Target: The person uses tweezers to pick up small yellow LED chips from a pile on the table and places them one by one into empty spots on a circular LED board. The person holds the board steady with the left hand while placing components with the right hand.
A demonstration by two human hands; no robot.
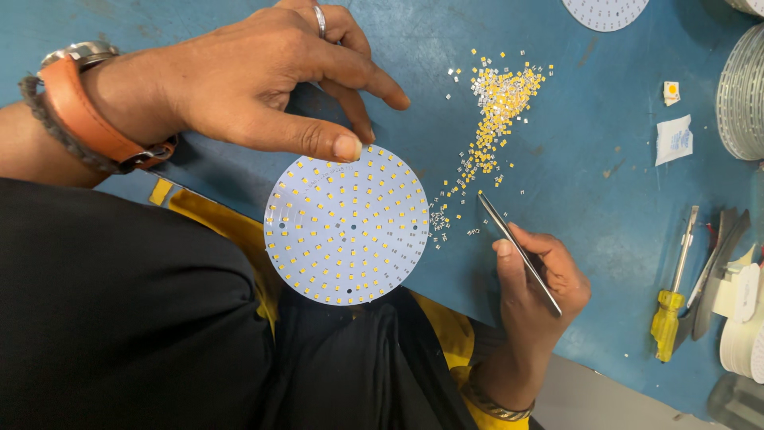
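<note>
— How is the light?

— Bright and even from overhead. The blue table (605, 199) shows soft sheen but no hard glare, and the left hand (263, 76) casts a dim, short shadow beneath its fingers.

— Sharpness?

— Crisp at the centre: the dots on the round LED board (346, 225) read clearly. The far right edge softens, where the stacked discs (742, 95) bend slightly.

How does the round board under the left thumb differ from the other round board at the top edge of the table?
The round board under the left hand lies whole in view, half off the table edge over the lap; the top board is cut off by the frame, lying on the table. The near one is touched by the thumb and studded with yellow chips; the far one is untouched, and no yellow shows on it. Both are white discs.
</note>
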